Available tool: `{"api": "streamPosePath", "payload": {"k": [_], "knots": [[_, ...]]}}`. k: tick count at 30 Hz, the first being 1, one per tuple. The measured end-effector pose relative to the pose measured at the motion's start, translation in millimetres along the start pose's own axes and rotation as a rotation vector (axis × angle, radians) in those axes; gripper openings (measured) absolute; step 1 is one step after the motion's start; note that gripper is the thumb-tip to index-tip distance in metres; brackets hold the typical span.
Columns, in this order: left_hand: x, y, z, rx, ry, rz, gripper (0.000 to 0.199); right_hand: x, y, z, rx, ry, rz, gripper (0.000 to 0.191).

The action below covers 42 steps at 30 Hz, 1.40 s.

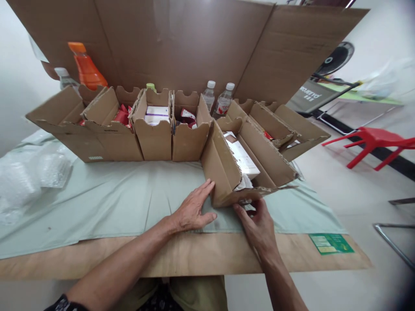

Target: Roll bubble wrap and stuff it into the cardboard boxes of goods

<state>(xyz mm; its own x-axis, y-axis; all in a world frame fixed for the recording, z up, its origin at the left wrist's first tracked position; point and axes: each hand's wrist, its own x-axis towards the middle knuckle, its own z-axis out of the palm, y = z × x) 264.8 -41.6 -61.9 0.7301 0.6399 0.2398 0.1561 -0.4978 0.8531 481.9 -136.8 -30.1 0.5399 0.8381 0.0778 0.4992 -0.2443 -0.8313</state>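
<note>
A cut-down cardboard box (223, 196) stands at the right of the cloth, with a white carton (244, 157) and some crumpled white material inside. My left hand (194, 207) lies on the cloth beside its left front corner, fingers stretched and fingertips at the cardboard. At the box's front wall, my right hand (259, 222) has its thumb and curled fingers closed on the lower part; some fingertips are hidden. Behind and to the left, more cardboard boxes stand in a row, holding red packets (122, 115), white-and-purple cartons (157, 115) and dark red packets (188, 117).
Bubble wrap (35, 172) lies on the left. Behind the boxes stand an orange bottle (87, 69), clear bottles (223, 101) and a tall cardboard panel (181, 43). A green card (331, 243) is on the table's front edge. A red stool (372, 138) stands right.
</note>
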Motion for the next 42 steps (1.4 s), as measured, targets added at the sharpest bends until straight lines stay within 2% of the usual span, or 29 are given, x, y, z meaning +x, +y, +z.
{"api": "streamPosePath", "payload": {"k": [5, 10, 17, 23, 29, 32, 35, 38, 40, 42], "knots": [[1.9, 3.3, -1.9, -0.005, 0.001, -0.058, 0.099, 32.0, -8.4, 2.2, -0.215, 0.008, -0.052, 0.056], [2.8, 5.3, -0.8, 0.015, -0.005, -0.064, 0.099, 70.5, -18.7, 3.9, -0.382, -0.015, -0.090, 0.046], [1.6, 5.5, 0.3, 0.047, -0.017, -0.054, 0.097, 114.7, -37.8, 28.3, -0.564, -0.009, -0.092, 0.040], [0.8, 7.7, 0.4, 0.055, -0.014, -0.073, 0.094, 127.8, -44.7, 44.3, -0.554, 0.007, -0.108, 0.036], [0.4, 6.7, 1.0, 0.074, -0.013, -0.061, 0.087, 121.8, -35.9, 42.0, -0.504, 0.057, -0.145, 0.034], [0.2, 5.7, 1.8, 0.095, -0.012, -0.048, 0.083, 107.8, -38.5, 46.5, -0.442, -0.032, -0.253, 0.037], [1.5, 6.3, 2.3, 0.116, -0.004, -0.018, 0.078, 92.7, -47.3, 59.4, -0.361, -0.243, -0.394, 0.033], [3.5, 7.3, 2.3, 0.121, -0.004, 0.013, 0.065, 86.9, -55.6, 68.9, -0.332, -0.482, -0.494, 0.057], [4.4, 6.8, 2.6, 0.130, -0.006, 0.032, 0.059, 88.1, -57.7, 68.5, -0.380, -0.538, -0.507, 0.067], [4.8, 5.5, 3.1, 0.141, -0.002, 0.049, 0.056, 89.8, -56.8, 64.2, -0.453, -0.499, -0.474, 0.068]]}}
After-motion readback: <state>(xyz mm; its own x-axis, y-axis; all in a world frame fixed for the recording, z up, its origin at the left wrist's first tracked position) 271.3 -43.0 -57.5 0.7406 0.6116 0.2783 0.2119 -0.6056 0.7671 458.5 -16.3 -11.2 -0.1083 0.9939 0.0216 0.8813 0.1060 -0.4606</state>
